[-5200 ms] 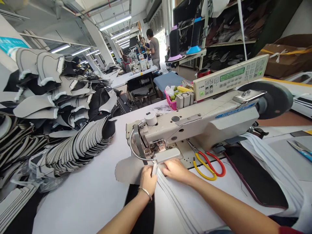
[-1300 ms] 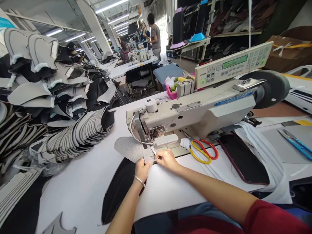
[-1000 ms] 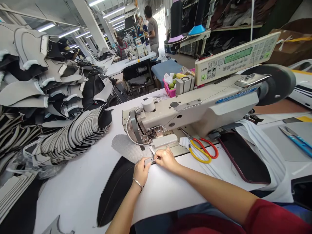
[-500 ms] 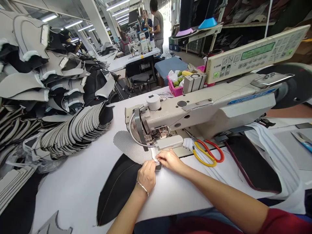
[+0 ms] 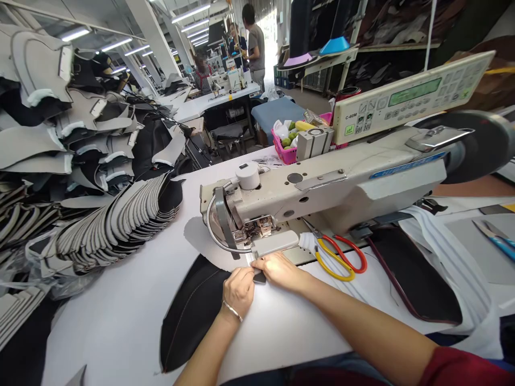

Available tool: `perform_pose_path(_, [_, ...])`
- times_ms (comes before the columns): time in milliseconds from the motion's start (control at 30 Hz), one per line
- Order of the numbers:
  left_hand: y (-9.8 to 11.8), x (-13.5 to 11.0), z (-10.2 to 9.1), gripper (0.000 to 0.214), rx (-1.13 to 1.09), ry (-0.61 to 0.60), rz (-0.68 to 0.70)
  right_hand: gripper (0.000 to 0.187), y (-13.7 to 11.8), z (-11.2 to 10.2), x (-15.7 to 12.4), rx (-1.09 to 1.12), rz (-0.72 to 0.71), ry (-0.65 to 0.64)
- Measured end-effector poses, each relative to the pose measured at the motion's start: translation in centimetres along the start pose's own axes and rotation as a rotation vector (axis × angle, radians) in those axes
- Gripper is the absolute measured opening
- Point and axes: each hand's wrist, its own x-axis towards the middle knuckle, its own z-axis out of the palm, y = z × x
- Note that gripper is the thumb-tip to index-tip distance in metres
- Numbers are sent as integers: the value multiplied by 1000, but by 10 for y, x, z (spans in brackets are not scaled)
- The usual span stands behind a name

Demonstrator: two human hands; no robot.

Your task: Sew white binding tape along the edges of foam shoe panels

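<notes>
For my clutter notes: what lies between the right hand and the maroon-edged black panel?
Red- and yellow-handled scissors and some white tape, seen in the head view.

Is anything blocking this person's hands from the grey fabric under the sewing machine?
Nothing visible does. The left hand and right hand are both at the near end of the grey fabric. The red-and-yellow scissors lie off to the right, not between.
</notes>
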Motion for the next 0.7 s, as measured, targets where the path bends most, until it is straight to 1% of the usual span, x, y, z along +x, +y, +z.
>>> perform_pose_path(200, [-23, 15, 4, 30, 65, -82, 55, 31, 0, 0, 7, -63, 54, 21])
perform_pose_path(433, [-61, 22, 13, 29, 166, -119, 123, 31, 1, 10, 10, -88, 79, 54])
perform_pose_path(567, [-83, 27, 16, 29, 150, -188, 152, 36, 2, 13, 10, -103, 65, 43])
perform_pose_path(700, [-97, 30, 16, 30, 120, -209, 162, 43, 3, 15, 8, -124, 62, 15])
